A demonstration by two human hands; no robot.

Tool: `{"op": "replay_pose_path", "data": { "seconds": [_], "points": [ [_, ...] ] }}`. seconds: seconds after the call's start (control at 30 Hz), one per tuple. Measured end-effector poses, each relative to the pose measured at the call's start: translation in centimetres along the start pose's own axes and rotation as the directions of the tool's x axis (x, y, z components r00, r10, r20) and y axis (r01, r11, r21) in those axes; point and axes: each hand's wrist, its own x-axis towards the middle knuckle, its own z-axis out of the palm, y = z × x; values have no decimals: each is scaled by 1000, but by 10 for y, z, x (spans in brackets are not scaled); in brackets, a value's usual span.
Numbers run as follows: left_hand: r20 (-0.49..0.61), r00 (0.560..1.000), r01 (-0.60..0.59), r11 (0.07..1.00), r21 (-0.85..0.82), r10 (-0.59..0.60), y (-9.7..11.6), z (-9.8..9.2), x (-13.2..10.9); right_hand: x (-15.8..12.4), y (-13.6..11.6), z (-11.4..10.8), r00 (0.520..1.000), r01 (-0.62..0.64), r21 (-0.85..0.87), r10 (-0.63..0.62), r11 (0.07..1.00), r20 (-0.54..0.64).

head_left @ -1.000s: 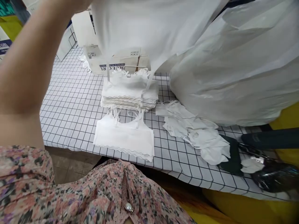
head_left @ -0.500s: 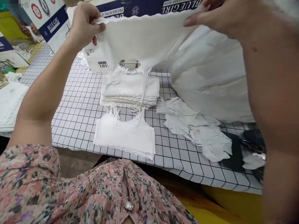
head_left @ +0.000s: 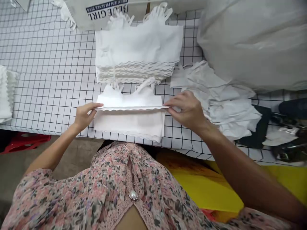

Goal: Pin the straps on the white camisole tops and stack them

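A white strappy camisole top (head_left: 130, 99) is stretched between my two hands by its wavy hem. My left hand (head_left: 84, 114) pinches the left end of that hem, and my right hand (head_left: 185, 110) pinches the right end. Under it, near the table's front edge, lies a small pile of matching white tops (head_left: 128, 124). Just behind stands a taller stack of the same folded tops (head_left: 139, 44), hems toward me and straps pointing away. Part of the small pile is hidden beneath the held top.
Loose crumpled white garments (head_left: 216, 99) lie right of the piles, beside a large white bag (head_left: 254, 48). Dark items (head_left: 291, 134) sit at the right edge. A beer carton (head_left: 105, 12) stands at the back, and another white stack (head_left: 6, 94) at the far left.
Both hands have come down from in front of the carton, lowering the white top onto the small pile. My view has tilted further down.
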Motion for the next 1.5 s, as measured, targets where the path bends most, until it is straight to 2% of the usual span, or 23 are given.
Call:
{"op": "replay_pose_path", "data": {
  "seconds": [0.17,0.33,0.47,0.57,0.67,0.8,0.87,1.0,1.1,1.2,1.3,1.43,1.5],
  "points": [
    [8,1000,-26,999,24,26,16,-2,-32,-41,-25,-8,982,9,-46,-18,999,-191],
    [81,996,-34,996,87,27,19,11,-60,-87,-44,10,998,-58,-146,52,988,-44],
    [56,998,-6,996,94,0,14,19,-74,-106,-48,22,995,-19,-147,4,989,-99],
    [29,999,20,997,76,-22,12,17,-81,-114,-50,21,996,-18,-161,3,987,-88],
    [66,997,31,996,81,-37,13,13,-85,-119,-52,18,999,27,-184,-30,983,-14],
    [112,992,29,984,176,-50,31,11,-76,-113,-64,25,990,137,-176,-141,975,-11],
    [105,993,29,978,206,-51,43,21,-67,-107,-75,35,990,136,-167,-130,976,46],
    [168,984,9,968,250,-53,54,58,-62,-105,-87,50,972,69,-181,-25,981,235],
    [169,982,39,962,270,-87,47,74,-63,-99,-79,40,982,75,-190,-40,979,183],
    [10,996,82,976,203,-86,34,70,-45,-56,-66,19,988,155,-136,-156,978,10],
    [-146,980,142,989,38,-135,12,57,1,32,-58,16,972,209,-48,-212,977,-104],
    [-159,934,290,940,-177,-318,-16,48,73,167,-56,43,988,136,45,-133,990,-80],
    [-165,916,324,918,-229,-365,-23,46,100,222,-57,59,998,65,72,-63,995,-30]
  ]
}}
